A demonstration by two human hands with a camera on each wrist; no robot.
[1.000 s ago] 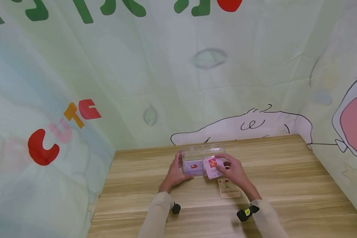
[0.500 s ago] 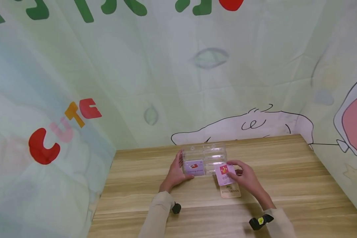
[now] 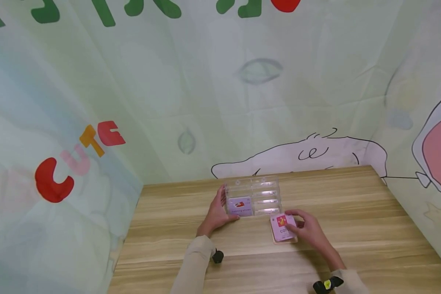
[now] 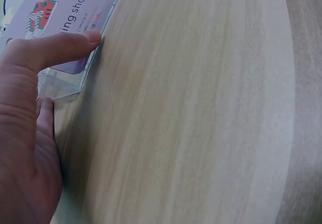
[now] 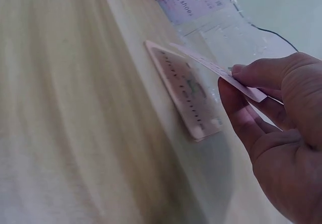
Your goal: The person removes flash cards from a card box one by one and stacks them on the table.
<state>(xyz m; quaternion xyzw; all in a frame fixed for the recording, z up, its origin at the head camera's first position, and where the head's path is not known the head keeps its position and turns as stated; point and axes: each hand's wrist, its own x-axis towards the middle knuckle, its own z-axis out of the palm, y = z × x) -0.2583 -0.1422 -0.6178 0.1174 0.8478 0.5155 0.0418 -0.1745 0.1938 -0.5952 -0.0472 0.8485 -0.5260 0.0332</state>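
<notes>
A clear plastic card box (image 3: 266,186) with compartments stands near the table's back edge. My left hand (image 3: 217,214) holds its left side, fingers along the side and thumb over the front edge. In the left front compartment lies a purple "running shoes" card (image 3: 240,205), also seen in the left wrist view. The right compartments show bare dividers. My right hand (image 3: 310,232) pinches a pink flashcard (image 3: 281,232) with a red picture between thumb and fingers. It is tilted just above the orange "play tennis" card (image 5: 187,90), which lies on the table in front of the box and is mostly covered in the head view.
The wooden table (image 3: 353,228) reaches to a printed cloth backdrop (image 3: 206,102) behind and at both sides. Black wrist cameras are strapped at both sleeves.
My right hand has drawn the pink flashcard from the box's right side toward the front right, over the "play tennis" card. The left hand and box have stayed in place.
</notes>
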